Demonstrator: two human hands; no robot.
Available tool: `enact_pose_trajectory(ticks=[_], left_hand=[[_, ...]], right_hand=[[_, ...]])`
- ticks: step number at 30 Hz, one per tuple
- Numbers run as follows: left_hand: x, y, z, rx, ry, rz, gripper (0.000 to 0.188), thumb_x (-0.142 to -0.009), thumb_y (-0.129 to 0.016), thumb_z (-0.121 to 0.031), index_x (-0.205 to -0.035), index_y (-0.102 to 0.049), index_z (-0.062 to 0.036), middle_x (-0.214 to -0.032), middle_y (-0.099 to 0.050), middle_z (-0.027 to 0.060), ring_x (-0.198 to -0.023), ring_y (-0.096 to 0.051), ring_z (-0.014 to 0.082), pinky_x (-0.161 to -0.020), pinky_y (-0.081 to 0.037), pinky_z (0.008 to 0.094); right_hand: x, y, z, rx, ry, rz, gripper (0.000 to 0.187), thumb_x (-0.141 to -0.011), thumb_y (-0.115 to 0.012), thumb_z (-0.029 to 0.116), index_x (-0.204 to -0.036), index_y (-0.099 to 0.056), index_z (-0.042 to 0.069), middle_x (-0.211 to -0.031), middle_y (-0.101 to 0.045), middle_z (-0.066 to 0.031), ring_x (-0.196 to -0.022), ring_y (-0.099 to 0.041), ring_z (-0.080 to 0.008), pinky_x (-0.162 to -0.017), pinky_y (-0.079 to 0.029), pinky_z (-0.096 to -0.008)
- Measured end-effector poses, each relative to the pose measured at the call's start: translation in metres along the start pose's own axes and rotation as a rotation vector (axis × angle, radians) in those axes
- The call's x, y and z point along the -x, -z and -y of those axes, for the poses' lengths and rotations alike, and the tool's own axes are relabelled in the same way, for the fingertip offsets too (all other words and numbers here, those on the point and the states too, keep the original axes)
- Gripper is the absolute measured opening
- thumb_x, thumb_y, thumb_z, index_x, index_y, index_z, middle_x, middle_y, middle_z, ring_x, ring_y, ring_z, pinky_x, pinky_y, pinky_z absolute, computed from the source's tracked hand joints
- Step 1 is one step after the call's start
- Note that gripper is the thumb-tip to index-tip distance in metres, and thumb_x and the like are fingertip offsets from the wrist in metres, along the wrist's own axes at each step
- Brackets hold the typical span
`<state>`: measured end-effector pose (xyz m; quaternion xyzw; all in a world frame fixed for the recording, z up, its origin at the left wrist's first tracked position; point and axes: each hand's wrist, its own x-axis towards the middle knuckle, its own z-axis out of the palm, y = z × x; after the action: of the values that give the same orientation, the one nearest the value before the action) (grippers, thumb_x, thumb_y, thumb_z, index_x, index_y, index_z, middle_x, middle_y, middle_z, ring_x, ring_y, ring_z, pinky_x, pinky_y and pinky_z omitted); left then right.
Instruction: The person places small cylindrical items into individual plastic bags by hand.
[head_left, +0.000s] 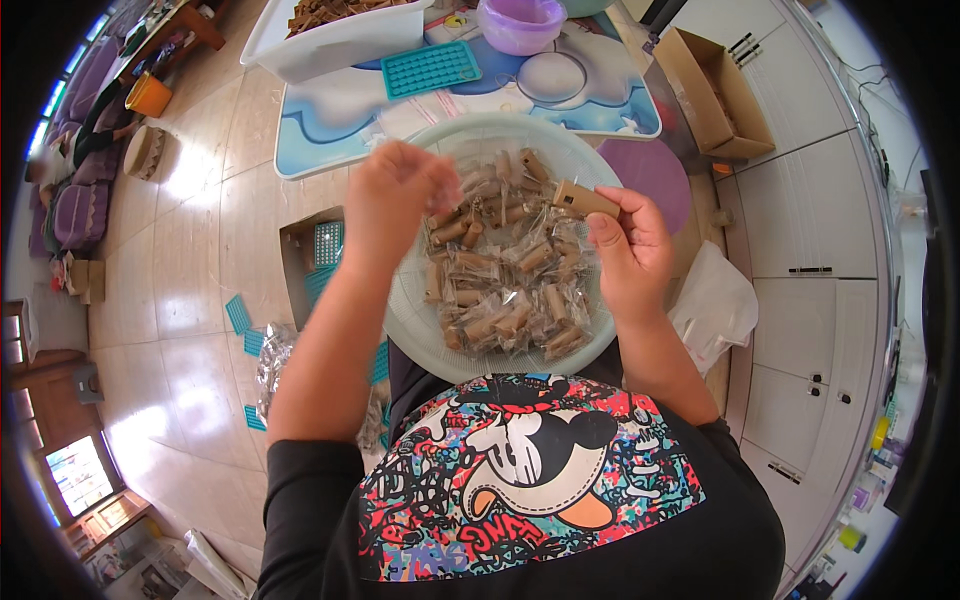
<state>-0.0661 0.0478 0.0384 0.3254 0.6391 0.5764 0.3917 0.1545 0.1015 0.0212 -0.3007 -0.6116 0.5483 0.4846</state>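
Observation:
A wide pale-green mesh basket (412, 315) rests in front of me at my lap. In it lie many small brown cylinders (480, 265), many in clear plastic wrappers. Above its right side, my right hand (635, 250) grips a tan cylindrical piece (584, 198) between thumb and fingers. A small dark square shows near that piece's left end. My left hand (400, 195) is raised over the basket's left side, slightly blurred. Its fingers are drawn together in a pinch; whatever they hold, if anything, cannot be made out.
Beyond the basket stands a low blue-and-white table (330, 120) with a white bin (345, 45) of brown pieces, a teal tray (430, 70) and a purple bowl (520, 25). A cardboard box (715, 95) stands right, near white cabinets (800, 235). Teal pieces (238, 314) lie on the floor left.

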Motion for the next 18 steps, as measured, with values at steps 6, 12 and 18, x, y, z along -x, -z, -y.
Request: enact_pose_trajectory(ticks=[6,12,18], left_hand=[[0.048,-0.022,0.018,0.132,0.082,0.048,0.011,-0.084,-0.058,-0.006,-0.081,-0.051,0.0013,-0.072,-0.062,0.0092,-0.063,-0.061,0.0133,-0.056,-0.052,0.0243],[0.059,-0.029,0.021,0.177,0.073,-0.006,0.012,-0.083,-0.059,-0.008,-0.082,-0.051,0.0017,-0.072,-0.062,0.0067,-0.064,-0.06,0.0103,-0.055,-0.05,0.0207],[0.068,-0.031,0.025,0.219,0.012,0.008,0.013,-0.083,-0.059,-0.006,-0.088,-0.05,0.0028,-0.079,-0.063,0.0087,-0.073,-0.06,0.0108,-0.064,-0.049,0.0203]], right_hand=[[-0.001,-0.004,-0.005,0.179,0.234,-0.01,0.025,-0.08,-0.064,0.005,-0.101,-0.054,-0.003,-0.084,-0.061,-0.0038,-0.071,-0.053,-0.0064,-0.061,-0.043,-0.0182],[0.004,-0.002,-0.008,0.446,0.391,0.021,0.027,-0.076,-0.067,0.005,-0.101,-0.056,-0.001,-0.082,-0.062,-0.0088,-0.066,-0.058,-0.0104,-0.057,-0.045,-0.0203],[0.01,-0.001,-0.003,0.388,0.152,0.177,0.027,-0.074,-0.068,0.005,-0.098,-0.058,0.0,-0.078,-0.062,-0.0083,-0.068,-0.059,-0.0109,-0.059,-0.046,-0.0219]])
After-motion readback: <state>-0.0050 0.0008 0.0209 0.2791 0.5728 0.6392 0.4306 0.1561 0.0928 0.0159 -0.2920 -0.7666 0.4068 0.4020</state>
